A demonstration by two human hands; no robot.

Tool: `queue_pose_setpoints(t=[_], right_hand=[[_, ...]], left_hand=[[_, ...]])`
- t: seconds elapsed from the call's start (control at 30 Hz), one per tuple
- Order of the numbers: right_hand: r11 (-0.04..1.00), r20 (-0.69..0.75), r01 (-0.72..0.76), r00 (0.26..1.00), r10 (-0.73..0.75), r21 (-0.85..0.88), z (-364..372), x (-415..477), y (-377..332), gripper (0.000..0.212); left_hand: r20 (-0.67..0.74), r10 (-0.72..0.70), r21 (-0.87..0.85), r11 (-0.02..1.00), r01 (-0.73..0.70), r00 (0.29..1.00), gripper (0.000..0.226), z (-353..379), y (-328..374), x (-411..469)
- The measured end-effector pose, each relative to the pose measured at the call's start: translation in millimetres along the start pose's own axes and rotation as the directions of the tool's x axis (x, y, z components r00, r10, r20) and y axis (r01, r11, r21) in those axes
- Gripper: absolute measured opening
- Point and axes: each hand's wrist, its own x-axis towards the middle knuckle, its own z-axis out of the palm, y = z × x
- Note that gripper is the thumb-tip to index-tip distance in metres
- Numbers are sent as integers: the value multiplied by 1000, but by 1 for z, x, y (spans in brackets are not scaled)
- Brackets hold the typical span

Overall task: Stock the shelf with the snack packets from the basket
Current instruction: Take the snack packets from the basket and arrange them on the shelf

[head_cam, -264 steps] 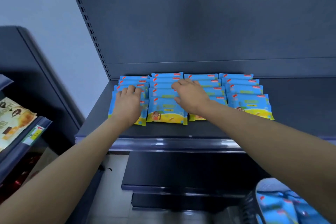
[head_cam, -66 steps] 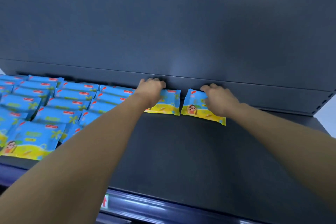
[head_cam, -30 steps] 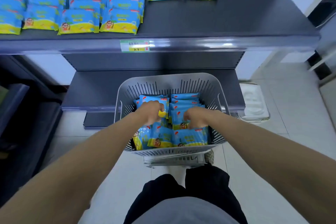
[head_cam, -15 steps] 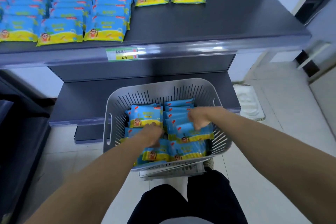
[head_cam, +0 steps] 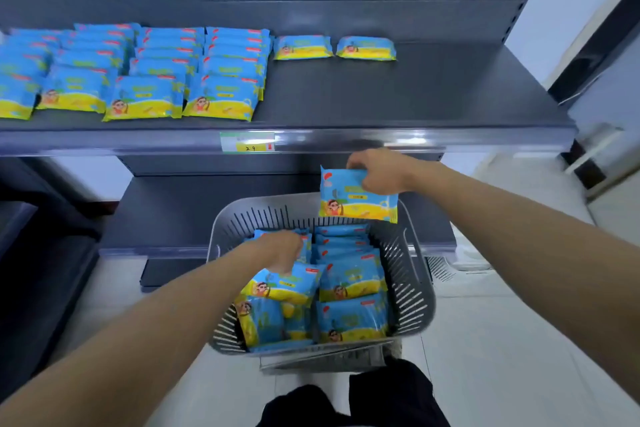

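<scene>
I see blue-and-yellow snack packets (head_cam: 349,284) piled in the grey basket (head_cam: 415,274), a held packet (head_cam: 353,206) upright above its far rim, rows (head_cam: 221,94) flat on the shelf (head_cam: 381,97) beyond.

Price label (head_cam: 247,142) (handwritten digits, yellow band); pale tiled floor (head_cam: 502,340); white moulded tray (head_cam: 472,258) on floor; dark cabinet (head_cam: 34,270), left.

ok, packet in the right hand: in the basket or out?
Out. The right hand grips the packet by its top edge, held above the far rim of the basket.
</scene>
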Motion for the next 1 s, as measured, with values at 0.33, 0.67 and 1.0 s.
queue_pose_setpoints(t=[0.33,0.67,1.0], right_hand=[[999,-373,-31,927,37,21,-128,44,23,46],[989,-358,-130,929,95,-74,-174,137,99,42],[998,-320,-57,946,45,-29,-163,203,136,53]], left_hand=[[-572,-19,-148,986,-81,820,21,-194,-14,-43],[-689,-189,-221,974,46,700,30,-316,-42,55],[-596,-269,-219,961,169,756,48,-340,-68,130]])
